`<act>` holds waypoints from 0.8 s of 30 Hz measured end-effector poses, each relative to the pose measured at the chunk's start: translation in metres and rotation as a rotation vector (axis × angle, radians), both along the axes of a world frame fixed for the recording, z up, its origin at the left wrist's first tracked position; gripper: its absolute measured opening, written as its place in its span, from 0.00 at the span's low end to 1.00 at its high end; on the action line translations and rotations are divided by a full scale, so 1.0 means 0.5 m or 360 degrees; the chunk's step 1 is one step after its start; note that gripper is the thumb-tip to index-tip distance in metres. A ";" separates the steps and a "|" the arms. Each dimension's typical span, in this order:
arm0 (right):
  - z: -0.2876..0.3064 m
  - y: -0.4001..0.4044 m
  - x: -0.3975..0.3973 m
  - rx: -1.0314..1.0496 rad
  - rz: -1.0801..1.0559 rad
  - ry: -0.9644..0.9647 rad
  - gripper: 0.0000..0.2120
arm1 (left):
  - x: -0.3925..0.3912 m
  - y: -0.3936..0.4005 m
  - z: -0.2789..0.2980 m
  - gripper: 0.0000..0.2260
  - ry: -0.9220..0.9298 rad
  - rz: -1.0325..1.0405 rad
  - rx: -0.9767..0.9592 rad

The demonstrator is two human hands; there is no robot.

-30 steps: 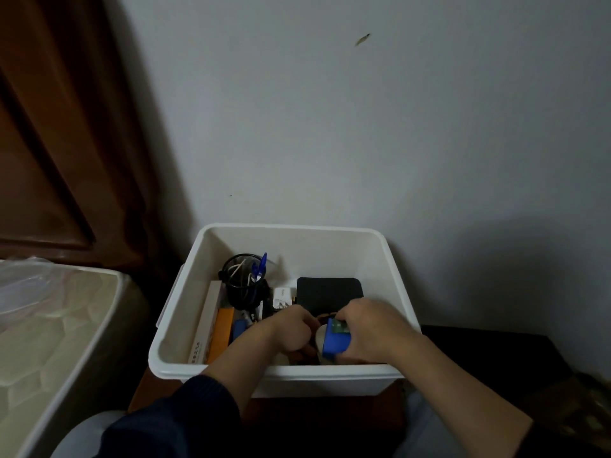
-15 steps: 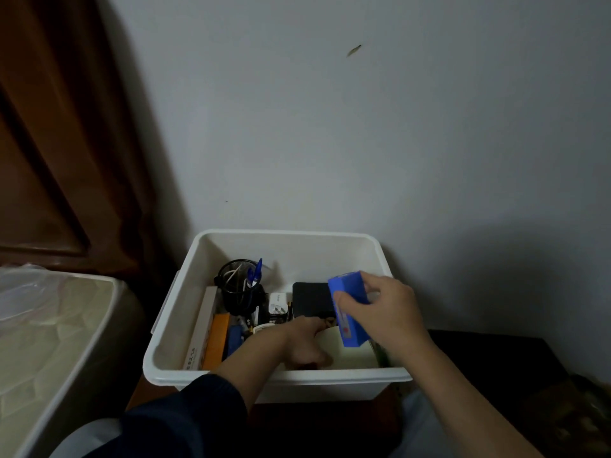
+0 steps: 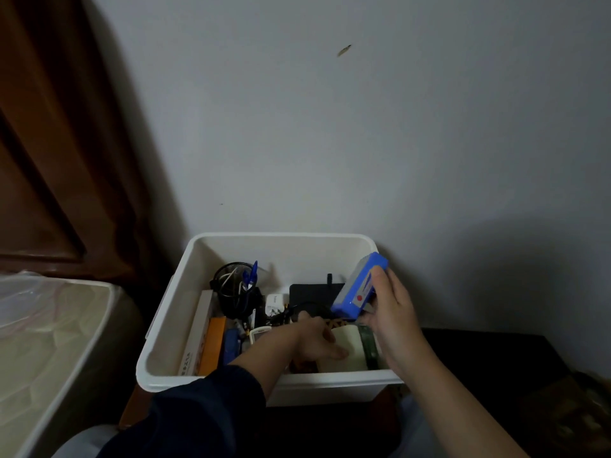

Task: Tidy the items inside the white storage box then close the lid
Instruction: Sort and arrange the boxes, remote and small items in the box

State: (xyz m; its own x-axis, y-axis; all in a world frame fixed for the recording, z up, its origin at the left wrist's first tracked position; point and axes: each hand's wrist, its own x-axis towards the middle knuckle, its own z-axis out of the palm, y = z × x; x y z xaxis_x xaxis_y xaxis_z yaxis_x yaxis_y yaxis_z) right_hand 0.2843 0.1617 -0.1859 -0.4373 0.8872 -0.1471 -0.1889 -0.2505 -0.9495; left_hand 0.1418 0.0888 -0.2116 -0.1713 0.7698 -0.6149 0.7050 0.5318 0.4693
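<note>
The white storage box (image 3: 165, 332) stands open against the wall. My right hand (image 3: 393, 312) grips a blue rectangular box (image 3: 358, 287) and holds it tilted above the box's right side. Down inside the front of the storage box, my left hand (image 3: 314, 342) rests on a pale flat item (image 3: 350, 353); whether its fingers hold anything I cannot tell. Inside also sit a black mesh pen cup (image 3: 233, 292) with a blue pen, a black flat case (image 3: 314, 294), a white charger (image 3: 276, 304), an orange box (image 3: 211, 345) and a long white carton (image 3: 195, 338). No lid is in view.
A cream-coloured bin lined with clear plastic (image 3: 49, 342) stands to the left. A brown wooden door (image 3: 49, 143) fills the upper left. The grey wall (image 3: 330, 143) rises right behind the box. A dark surface (image 3: 479, 358) lies to the right.
My right hand lifted the blue box out of the front of the storage box and raised it up and to the right. My left hand stayed low inside, shifting slightly right.
</note>
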 end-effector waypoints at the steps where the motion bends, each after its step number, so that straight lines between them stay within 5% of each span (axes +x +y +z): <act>1: 0.005 0.001 0.000 -0.0078 -0.0022 0.0107 0.15 | 0.003 0.000 -0.003 0.32 0.0010 -0.0040 0.0000; 7: 0.026 0.009 0.008 -0.0444 0.0009 0.0602 0.24 | 0.006 0.006 -0.016 0.38 0.0106 -0.0004 0.0093; 14: 0.024 0.018 0.024 -0.0605 0.0104 0.0687 0.28 | 0.006 0.013 -0.025 0.39 0.0250 -0.0037 0.0017; 19: 0.026 0.018 0.029 -0.0611 0.0070 0.0727 0.28 | -0.013 0.004 -0.029 0.38 -0.0044 0.0160 0.0097; 24: 0.026 0.020 0.036 -0.0629 0.0004 0.0791 0.25 | -0.014 0.004 -0.027 0.22 -0.0394 0.0307 0.0319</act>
State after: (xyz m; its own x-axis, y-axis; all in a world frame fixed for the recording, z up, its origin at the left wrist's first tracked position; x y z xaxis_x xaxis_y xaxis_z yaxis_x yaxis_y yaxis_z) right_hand 0.3024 0.1718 -0.1728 -0.5396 0.8064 -0.2421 -0.5822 -0.5651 -0.5845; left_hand 0.1349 0.0909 -0.2250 -0.1898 0.8471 -0.4964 0.4528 0.5241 0.7213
